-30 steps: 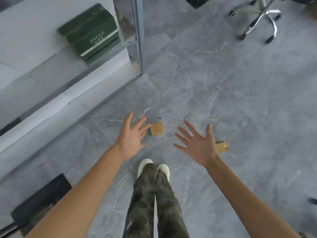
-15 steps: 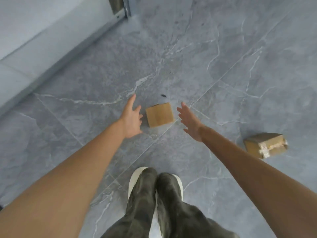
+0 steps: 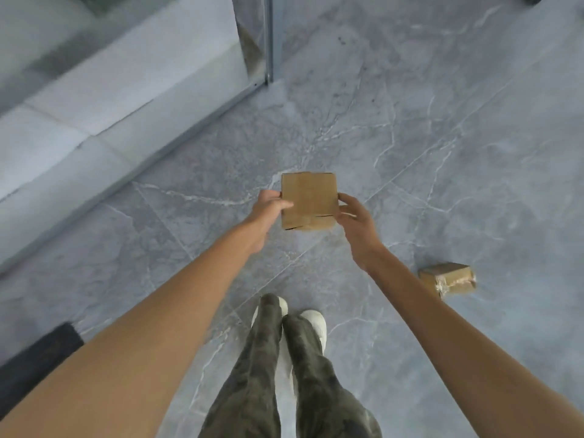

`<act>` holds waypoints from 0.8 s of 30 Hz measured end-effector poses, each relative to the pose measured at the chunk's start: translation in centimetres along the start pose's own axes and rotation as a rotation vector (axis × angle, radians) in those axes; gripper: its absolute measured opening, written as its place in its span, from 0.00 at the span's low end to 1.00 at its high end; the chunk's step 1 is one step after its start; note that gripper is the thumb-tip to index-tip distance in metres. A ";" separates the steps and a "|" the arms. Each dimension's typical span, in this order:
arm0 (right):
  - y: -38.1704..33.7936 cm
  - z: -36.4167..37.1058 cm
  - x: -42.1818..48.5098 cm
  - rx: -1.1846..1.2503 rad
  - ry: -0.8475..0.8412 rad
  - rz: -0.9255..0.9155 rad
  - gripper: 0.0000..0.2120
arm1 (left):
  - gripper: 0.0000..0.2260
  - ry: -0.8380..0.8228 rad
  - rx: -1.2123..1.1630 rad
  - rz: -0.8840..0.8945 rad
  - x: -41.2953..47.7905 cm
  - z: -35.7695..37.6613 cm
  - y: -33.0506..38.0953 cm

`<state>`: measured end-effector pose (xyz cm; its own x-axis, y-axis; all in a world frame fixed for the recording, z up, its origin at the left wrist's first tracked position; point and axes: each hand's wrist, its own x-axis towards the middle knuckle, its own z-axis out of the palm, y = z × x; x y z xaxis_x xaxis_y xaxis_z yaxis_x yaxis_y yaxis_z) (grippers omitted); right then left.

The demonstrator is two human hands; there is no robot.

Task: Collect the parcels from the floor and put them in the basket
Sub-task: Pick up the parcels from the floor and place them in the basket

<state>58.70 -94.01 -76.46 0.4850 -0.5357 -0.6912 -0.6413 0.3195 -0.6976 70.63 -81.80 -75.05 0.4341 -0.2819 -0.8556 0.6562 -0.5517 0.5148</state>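
A small, square, brown cardboard parcel [image 3: 308, 197] is held between both hands in front of the feet and, as it appears, clear of the grey, marble-veined tiled floor [image 3: 410, 137]. The left grip [image 3: 268, 207] is closed on the parcel's left side, with the thumb laid over its upper face. The right grip [image 3: 353, 216] is closed on the right edge. A second brown cardboard parcel bound with clear tape [image 3: 448, 279] is seen lying on the floor to the right, well apart from the first. No basket is shown.

The held parcel is judged light, since it is carried at arm's reach by the fingers alone. Its walls are stiff but could be dented. A seam near the bottom looks slightly open, so support under the base is advised rather than a hard squeeze on the sides. The dry card is unlikely to slip. The taped parcel is best taken by two opposite card faces, as the glossy tape may be slick.
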 end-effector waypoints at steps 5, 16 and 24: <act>-15.4 -0.7 -10.9 0.140 0.140 -0.167 0.08 | 0.18 -0.033 -0.155 0.063 -14.2 -2.4 11.6; -38.0 -1.3 -33.3 0.047 0.001 -0.544 0.14 | 0.12 0.113 -0.367 0.452 -40.5 -10.8 24.6; -40.0 -3.3 -43.6 0.150 -0.519 -0.562 0.20 | 0.35 0.102 -0.289 0.796 -53.9 -13.2 21.2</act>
<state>61.16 -86.01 -17.79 0.9532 -0.2264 -0.2003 -0.1473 0.2308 -0.9618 69.33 -67.98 -17.32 0.8773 -0.4211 -0.2304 0.2572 0.0071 0.9663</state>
